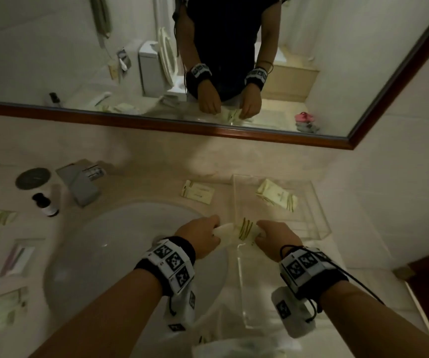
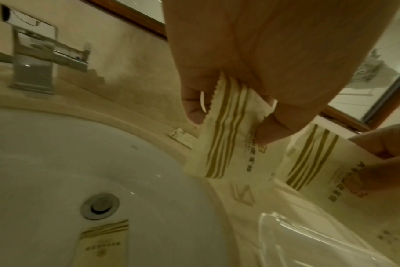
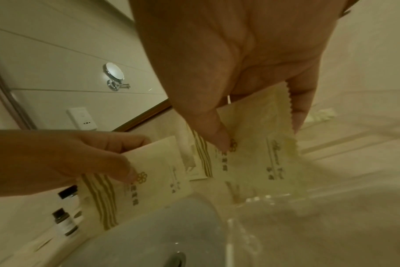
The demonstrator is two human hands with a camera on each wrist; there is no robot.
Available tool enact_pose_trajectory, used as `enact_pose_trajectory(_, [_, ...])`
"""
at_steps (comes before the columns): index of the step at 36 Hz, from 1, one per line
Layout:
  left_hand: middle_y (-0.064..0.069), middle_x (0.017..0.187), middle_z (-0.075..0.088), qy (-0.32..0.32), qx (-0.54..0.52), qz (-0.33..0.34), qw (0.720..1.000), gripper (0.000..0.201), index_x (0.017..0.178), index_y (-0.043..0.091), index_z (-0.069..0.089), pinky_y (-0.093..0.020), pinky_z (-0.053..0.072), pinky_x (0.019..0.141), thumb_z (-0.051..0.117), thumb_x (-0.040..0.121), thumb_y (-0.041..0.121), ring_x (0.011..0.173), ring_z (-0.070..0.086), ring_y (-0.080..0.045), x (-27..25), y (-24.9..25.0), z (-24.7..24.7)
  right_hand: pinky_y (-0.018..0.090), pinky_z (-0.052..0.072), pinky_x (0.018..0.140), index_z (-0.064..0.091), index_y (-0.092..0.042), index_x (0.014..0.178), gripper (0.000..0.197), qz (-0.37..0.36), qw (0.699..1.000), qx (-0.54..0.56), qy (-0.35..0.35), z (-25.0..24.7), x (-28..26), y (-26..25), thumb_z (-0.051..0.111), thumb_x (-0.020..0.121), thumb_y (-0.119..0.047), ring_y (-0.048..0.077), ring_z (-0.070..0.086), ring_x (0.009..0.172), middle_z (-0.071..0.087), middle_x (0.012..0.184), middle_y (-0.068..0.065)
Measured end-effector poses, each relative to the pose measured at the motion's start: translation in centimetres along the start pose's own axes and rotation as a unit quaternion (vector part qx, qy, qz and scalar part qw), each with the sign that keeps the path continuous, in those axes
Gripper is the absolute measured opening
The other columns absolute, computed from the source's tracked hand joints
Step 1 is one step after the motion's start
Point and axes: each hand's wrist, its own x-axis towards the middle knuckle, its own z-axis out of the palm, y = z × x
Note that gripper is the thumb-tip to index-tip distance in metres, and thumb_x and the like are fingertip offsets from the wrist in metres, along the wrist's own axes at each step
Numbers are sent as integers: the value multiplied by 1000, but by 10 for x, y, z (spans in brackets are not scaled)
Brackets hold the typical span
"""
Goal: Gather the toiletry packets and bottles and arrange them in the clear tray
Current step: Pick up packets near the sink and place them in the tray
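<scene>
- Head view: the left hand and the right hand each pinch a cream striped packet, held side by side over the near left wall of the clear tray, which stands on the table right of the sink. One packet already lies at the tray's far end, another lies flat just left of the tray, and a small dark-capped bottle stands well apart by the faucet. My advice: carry both packets past the wall before lowering.
- Left wrist view: thumb and fingers clamp the left packet at its serrated top, and it hangs above the sink's rim. Lay it flat, stripes aligned with its neighbour.
- Right wrist view: the right packet is likewise pinched at its top edge. Set this one down first, further in, to leave room.
</scene>
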Motion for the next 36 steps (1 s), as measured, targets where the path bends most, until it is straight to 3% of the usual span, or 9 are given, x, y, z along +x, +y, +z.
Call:
enact_pose_trajectory(5, [-2, 89, 53, 11, -1, 34, 999, 9, 95, 19, 47, -30, 40, 68, 50, 86, 19, 80, 50, -21, 11, 36, 22, 33, 47, 91, 51, -21, 127, 37, 31, 999, 2, 5, -8, -5, 45, 48, 90, -25, 24, 54, 113, 57, 127, 7])
enact_pose_trajectory(12, [0, 86, 51, 37, 2, 64, 997, 10, 84, 21, 44, -33, 41, 67, 50, 82, 13, 83, 53, -23, 28, 67, 56, 30, 49, 76, 63, -18, 100, 21, 47, 999, -3, 11, -6, -2, 95, 47, 86, -20, 22, 60, 95, 65, 106, 5])
enact_pose_trajectory(16, [0, 90, 49, 40, 9, 80, 996, 16, 83, 21, 41, -35, 45, 75, 49, 80, 7, 85, 45, -20, 35, 75, 72, 30, 47, 81, 64, -19, 107, 27, 51, 998, -20, 10, -1, 1, 117, 44, 89, -20, 22, 59, 100, 62, 111, 5])
enact_pose_trajectory(20, [-3, 100, 53, 43, 17, 86, 995, 26, 84, 23, 40, -34, 43, 77, 47, 78, -1, 91, 44, -21, 40, 78, 85, 32, 49, 83, 63, -20, 113, 29, 45, 998, -44, 18, 5, 1, 130, 42, 92, -23, 22, 59, 100, 60, 112, 5])
enact_pose_trajectory(24, [-2, 96, 51, 57, 20, 89, 994, 30, 83, 23, 39, -34, 43, 75, 46, 75, -5, 90, 45, -21, 44, 77, 99, 34, 49, 87, 62, -21, 116, 31, 36, 997, -64, 20, 10, 2, 139, 40, 93, -23, 23, 57, 103, 59, 115, 5])
enact_pose_trajectory(30, [2, 90, 45, 77, 30, 109, 991, 31, 81, 25, 38, -26, 31, 68, 45, 74, -5, 82, 36, -15, 49, 77, 110, 35, 49, 86, 61, -26, 118, 34, 10, 995, -92, 38, 17, 4, 148, 41, 92, -20, 22, 55, 103, 57, 115, 3])
enact_pose_trajectory(34, [5, 86, 42, 68, 37, 131, 988, 33, 78, 25, 38, -28, 33, 70, 44, 72, -7, 81, 35, -15, 55, 79, 116, 36, 42, 89, 62, -29, 115, 31, 6, 989, -129, 75, 24, 6, 151, 45, 90, -20, 23, 50, 107, 53, 117, 0])
enact_pose_trajectory(36, [0, 90, 48, 65, 46, 145, 986, 34, 77, 25, 39, -28, 33, 70, 44, 71, -8, 81, 33, -15, 58, 79, 119, 41, 42, 85, 69, -27, 103, 25, 1, 984, -141, 108, 28, 6, 150, 57, 83, -17, 27, 53, 100, 57, 107, 4])
